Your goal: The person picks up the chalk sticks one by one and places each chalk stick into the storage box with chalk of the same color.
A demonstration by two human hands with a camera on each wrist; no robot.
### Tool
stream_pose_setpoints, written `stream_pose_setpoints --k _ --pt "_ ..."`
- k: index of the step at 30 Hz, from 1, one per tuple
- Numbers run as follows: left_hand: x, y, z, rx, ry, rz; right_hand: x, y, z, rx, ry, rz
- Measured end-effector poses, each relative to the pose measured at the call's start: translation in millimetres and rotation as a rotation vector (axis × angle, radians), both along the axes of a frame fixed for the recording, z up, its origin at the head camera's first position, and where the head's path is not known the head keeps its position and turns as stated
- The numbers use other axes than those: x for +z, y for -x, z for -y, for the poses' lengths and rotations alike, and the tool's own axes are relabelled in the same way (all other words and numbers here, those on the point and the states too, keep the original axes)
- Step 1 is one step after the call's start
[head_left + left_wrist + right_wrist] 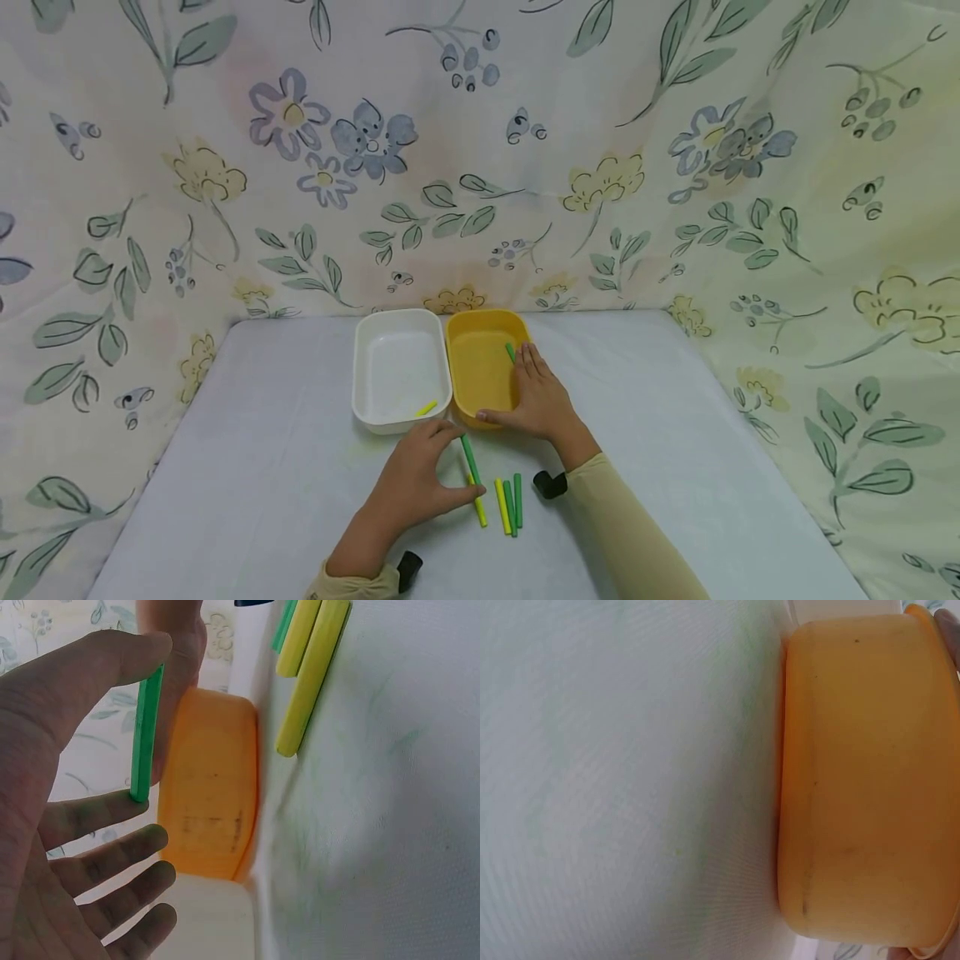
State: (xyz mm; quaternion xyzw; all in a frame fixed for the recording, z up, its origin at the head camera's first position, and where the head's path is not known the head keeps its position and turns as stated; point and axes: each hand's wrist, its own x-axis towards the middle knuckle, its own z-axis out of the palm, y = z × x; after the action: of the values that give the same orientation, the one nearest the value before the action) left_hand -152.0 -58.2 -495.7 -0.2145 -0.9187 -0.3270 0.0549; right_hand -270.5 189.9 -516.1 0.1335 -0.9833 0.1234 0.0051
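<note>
My left hand [416,479] pinches a slim green stick [146,735], chalk-like, between thumb and index fingertip; its other fingers are spread. Below it on the cloth lie several yellow and green sticks [502,506]. At the right side of the yellow tray [480,354] is my right hand [542,400], fingers stretched along the right rim and thumb at the near rim. Another green stick [511,352] shows inside that tray beside the fingertips, partly hidden by the hand. In the white tray [362,367] lies a short yellow stick [427,408].
Both trays stand side by side at the back of a table covered in white cloth [247,467]. A floral curtain [465,150] hangs behind and around the table. Dark wrist mounts [550,485] sit at both sleeves. Faint green smudges mark the cloth.
</note>
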Motion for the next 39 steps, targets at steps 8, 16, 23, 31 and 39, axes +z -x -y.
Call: stream_pose_setpoints --k 8,16,23,31,39 --pt "-0.1 2.1 2.1 0.013 -0.014 0.004 -0.5 -0.9 -0.8 -0.003 0.009 0.009" --pt "2.5 3.3 3.7 0.02 -0.003 -0.029 -1.4 -3.0 -1.2 0.003 0.022 0.003" --pt "4.5 6.4 5.2 0.011 -0.017 -0.031 -0.7 -3.1 -2.0 0.002 0.018 -0.002" --pt "5.9 11.6 5.8 0.021 -0.014 -0.017 -0.2 -2.4 -2.0 0.001 0.026 0.007" --pt "7.0 14.7 5.0 0.024 -0.005 -0.027 -0.1 -1.9 -1.9 0.001 0.022 0.008"
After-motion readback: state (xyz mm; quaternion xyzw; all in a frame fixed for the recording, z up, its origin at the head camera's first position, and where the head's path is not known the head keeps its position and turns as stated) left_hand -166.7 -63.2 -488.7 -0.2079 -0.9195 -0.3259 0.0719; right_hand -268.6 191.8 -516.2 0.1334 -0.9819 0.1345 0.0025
